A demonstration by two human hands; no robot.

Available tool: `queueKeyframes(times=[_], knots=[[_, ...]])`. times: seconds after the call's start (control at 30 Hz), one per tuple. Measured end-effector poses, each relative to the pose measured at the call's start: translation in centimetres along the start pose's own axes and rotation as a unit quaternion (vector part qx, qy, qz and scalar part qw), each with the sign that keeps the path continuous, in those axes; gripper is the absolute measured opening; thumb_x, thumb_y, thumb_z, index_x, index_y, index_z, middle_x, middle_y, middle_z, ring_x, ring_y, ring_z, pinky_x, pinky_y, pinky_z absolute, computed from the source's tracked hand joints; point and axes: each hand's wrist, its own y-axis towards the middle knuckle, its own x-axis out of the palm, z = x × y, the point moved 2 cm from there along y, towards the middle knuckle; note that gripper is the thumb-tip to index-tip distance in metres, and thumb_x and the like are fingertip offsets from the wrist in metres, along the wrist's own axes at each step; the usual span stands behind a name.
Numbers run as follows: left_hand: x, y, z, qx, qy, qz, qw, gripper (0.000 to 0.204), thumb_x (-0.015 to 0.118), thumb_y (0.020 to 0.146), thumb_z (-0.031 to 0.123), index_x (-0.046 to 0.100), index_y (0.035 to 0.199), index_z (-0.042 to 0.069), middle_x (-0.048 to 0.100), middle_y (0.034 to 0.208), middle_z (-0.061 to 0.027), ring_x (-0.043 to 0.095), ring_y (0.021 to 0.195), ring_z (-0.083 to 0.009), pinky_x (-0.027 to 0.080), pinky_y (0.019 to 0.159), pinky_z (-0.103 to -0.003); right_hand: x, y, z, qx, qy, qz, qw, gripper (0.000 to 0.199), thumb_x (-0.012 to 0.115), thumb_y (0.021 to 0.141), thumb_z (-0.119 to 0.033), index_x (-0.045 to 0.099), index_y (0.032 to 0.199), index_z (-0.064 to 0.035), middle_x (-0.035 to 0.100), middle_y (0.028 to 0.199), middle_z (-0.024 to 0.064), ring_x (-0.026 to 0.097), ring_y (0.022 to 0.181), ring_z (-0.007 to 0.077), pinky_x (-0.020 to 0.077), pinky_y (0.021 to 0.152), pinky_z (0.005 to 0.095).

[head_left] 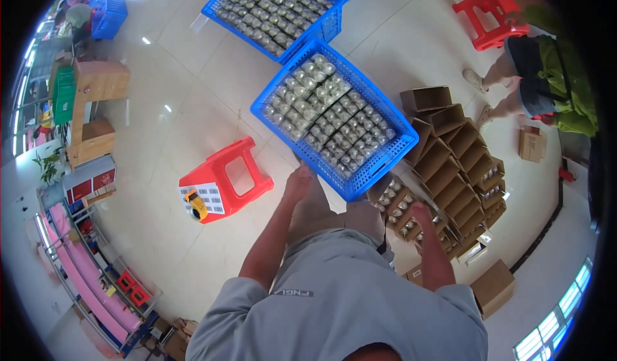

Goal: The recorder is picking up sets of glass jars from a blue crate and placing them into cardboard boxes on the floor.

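the blue plastic crate [334,120] stood on the pale tiled floor [193,104] directly ahead of the person, packed edge to edge with small silver-wrapped items [328,113] in tight rows. so loaded, it would likely have been heavy; its lattice walls looked stiff enough to take a grip at the rim, and a two-handed hold at opposite edges seemed the safest (a one-sided pull could tilt the load). the left hand [299,180] was at the crate's near corner, fingers held together and touching or just short of the rim; contact could not be confirmed. the right hand [419,212] lay apart from the crate, over the open brown cartons [450,168] just beside it, fingers curled downward; whether it pinched anything could not be told. a red stool [225,180] stood near on the left.
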Motion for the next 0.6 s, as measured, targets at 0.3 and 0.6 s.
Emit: queueKeyframes(times=[0.3,0.6], knots=[[0.1,9.8,-10.0,-0.039,0.018,0.144,0.989,0.067,0.066,0.079,0.019,0.040,0.136,-0.005,0.047,0.134,-0.0269,0.045,0.127,-0.0350,0.037,0.106,-0.040,7.6,15.7,-15.1,-0.127,-0.038,0.098,0.986,0.054,0.064,0.082,-0.026,0.049,0.128,-0.0017,0.056,0.123,0.0236,0.055,0.115,0.0369,0.0438,0.096,0.0419],[7.2,24.3,-13.9,-0.172,-0.078,0.284,0.940,0.085,0.069,0.077,0.020,0.023,0.138,-0.015,0.032,0.141,-0.0338,0.030,0.134,-0.0420,0.022,0.114,-0.042,23.1,46.0,-37.7,-0.371,-0.234,0.213,0.873,0.088,0.063,0.085,-0.045,0.025,0.142,0.0097,0.031,0.146,0.0308,0.031,0.136,0.0409,0.0256,0.113,0.0420]])
